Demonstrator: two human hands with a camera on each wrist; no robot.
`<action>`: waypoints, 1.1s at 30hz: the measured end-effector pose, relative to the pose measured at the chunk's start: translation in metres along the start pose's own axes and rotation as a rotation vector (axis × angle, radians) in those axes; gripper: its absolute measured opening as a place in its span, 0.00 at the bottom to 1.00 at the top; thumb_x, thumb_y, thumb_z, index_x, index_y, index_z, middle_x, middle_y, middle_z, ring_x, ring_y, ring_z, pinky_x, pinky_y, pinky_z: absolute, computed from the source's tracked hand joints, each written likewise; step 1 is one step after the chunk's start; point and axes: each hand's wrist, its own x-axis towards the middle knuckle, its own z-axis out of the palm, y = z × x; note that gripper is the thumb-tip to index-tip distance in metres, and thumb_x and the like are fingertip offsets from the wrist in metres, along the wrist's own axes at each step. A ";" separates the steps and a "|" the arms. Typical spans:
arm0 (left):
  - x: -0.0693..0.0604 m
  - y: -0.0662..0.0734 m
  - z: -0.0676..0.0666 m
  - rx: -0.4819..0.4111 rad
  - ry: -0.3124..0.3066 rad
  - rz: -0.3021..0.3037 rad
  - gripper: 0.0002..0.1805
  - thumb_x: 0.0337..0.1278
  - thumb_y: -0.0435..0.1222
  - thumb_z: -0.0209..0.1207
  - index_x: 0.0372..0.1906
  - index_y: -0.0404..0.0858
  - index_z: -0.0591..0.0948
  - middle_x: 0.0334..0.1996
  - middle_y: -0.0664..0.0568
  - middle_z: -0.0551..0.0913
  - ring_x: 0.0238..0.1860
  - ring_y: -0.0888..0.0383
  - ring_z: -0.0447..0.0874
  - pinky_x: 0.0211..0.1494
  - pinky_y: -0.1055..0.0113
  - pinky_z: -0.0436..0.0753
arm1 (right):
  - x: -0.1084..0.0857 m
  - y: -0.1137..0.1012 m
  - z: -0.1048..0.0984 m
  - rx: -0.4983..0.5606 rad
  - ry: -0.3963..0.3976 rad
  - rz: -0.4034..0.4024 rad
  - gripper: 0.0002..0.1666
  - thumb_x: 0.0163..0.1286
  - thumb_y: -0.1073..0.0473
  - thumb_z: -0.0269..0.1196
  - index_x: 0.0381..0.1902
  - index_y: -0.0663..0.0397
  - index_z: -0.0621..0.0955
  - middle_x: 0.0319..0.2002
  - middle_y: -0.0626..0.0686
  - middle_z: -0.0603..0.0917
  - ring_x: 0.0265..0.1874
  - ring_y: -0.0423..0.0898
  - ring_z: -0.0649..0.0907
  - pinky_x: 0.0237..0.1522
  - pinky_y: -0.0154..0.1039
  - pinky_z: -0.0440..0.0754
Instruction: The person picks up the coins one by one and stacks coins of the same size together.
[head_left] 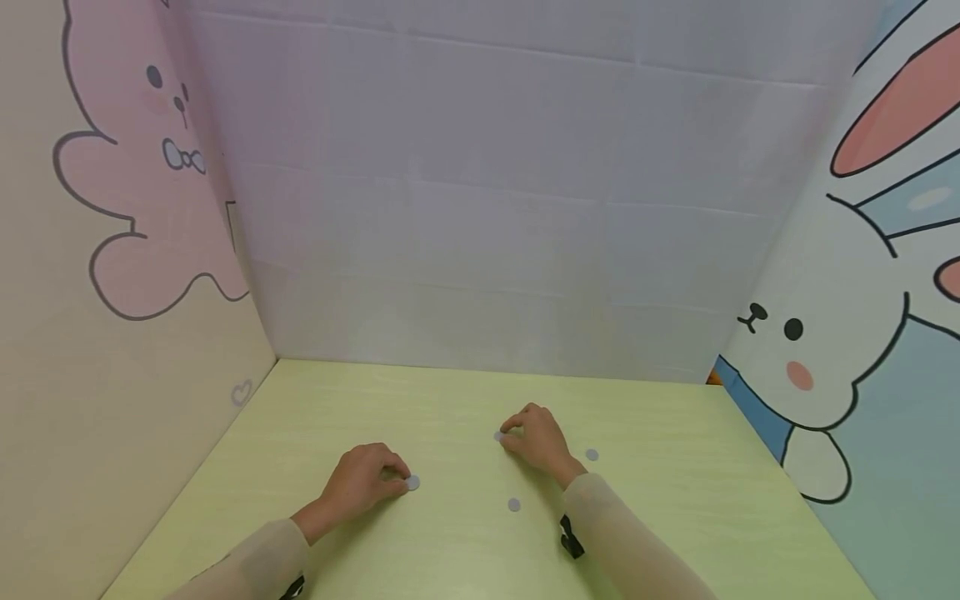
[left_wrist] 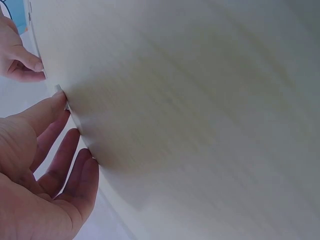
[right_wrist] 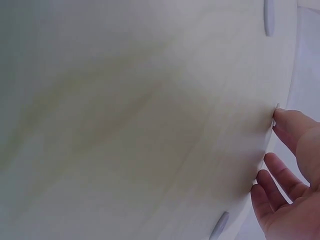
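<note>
On the pale yellow tabletop, my left hand (head_left: 363,477) pinches a small grey disc (head_left: 413,482) between thumb and forefinger. The left wrist view has the edge of that disc (left_wrist: 58,88) at the thumb tip, and the other fingertips touch the table. Farther back and to the right, my right hand (head_left: 537,437) pinches a second grey disc (head_left: 497,436) at its rim. Most of this disc is hidden behind the fingertips in the right wrist view. Two more grey discs lie flat near the right hand: one to its right (head_left: 592,455), one in front (head_left: 513,505).
The yellow tabletop (head_left: 360,400) meets a white back wall (head_left: 480,208). A panel with a pink cartoon animal (head_left: 142,208) bounds the left side. On the right stands a panel with a cartoon rabbit (head_left: 832,358). Dark straps (head_left: 572,537) show at the sleeves.
</note>
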 end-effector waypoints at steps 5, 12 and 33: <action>0.000 0.002 0.000 -0.006 -0.003 -0.010 0.06 0.52 0.39 0.80 0.33 0.51 0.93 0.34 0.64 0.87 0.39 0.59 0.84 0.46 0.62 0.79 | -0.001 0.000 -0.001 0.001 -0.009 0.002 0.06 0.69 0.57 0.75 0.42 0.50 0.93 0.45 0.56 0.83 0.47 0.56 0.80 0.51 0.56 0.82; 0.001 0.002 0.002 -0.001 0.009 -0.006 0.06 0.52 0.40 0.80 0.33 0.52 0.93 0.34 0.64 0.87 0.40 0.59 0.84 0.46 0.62 0.80 | -0.002 -0.001 -0.001 -0.002 -0.017 -0.003 0.06 0.69 0.57 0.75 0.43 0.49 0.93 0.45 0.56 0.83 0.46 0.56 0.81 0.50 0.55 0.83; -0.001 0.002 -0.001 -0.005 0.002 0.002 0.07 0.51 0.40 0.81 0.33 0.52 0.93 0.33 0.64 0.87 0.39 0.59 0.84 0.46 0.63 0.80 | -0.015 -0.013 0.002 0.002 -0.068 -0.049 0.05 0.70 0.55 0.75 0.40 0.48 0.93 0.46 0.55 0.83 0.46 0.55 0.80 0.49 0.53 0.82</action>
